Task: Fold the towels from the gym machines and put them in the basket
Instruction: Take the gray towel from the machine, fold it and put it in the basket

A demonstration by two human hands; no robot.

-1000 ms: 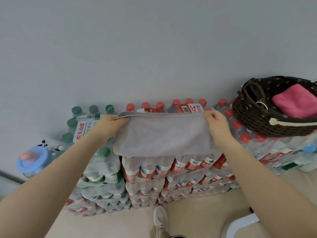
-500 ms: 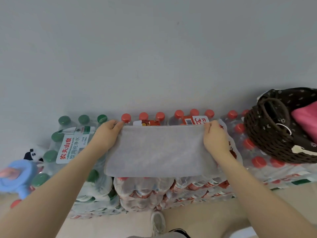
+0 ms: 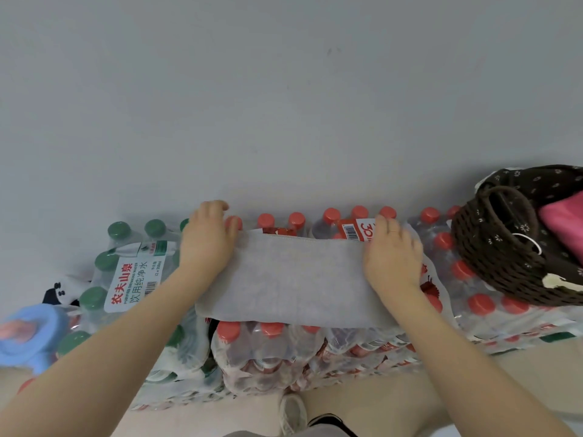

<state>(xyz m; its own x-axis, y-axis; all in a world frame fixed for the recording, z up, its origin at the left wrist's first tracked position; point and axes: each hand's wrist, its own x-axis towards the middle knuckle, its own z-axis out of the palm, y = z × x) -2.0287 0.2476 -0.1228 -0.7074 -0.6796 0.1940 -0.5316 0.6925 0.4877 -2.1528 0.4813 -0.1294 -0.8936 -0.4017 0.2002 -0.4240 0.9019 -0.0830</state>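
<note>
Stacked packs of water bottles [image 3: 492,310] are carrying the folded grey towel [image 3: 293,279]; left hand [image 3: 206,239] and right hand [image 3: 392,257] are pressing its 2 ends, fingers [image 3: 386,227] extended flat, basket [image 3: 504,247] near right.

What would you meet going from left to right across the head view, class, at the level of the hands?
Blue object → green-capped water bottles → left hand → grey towel → right hand → red-capped water bottles → dark woven basket → pink towel
</note>
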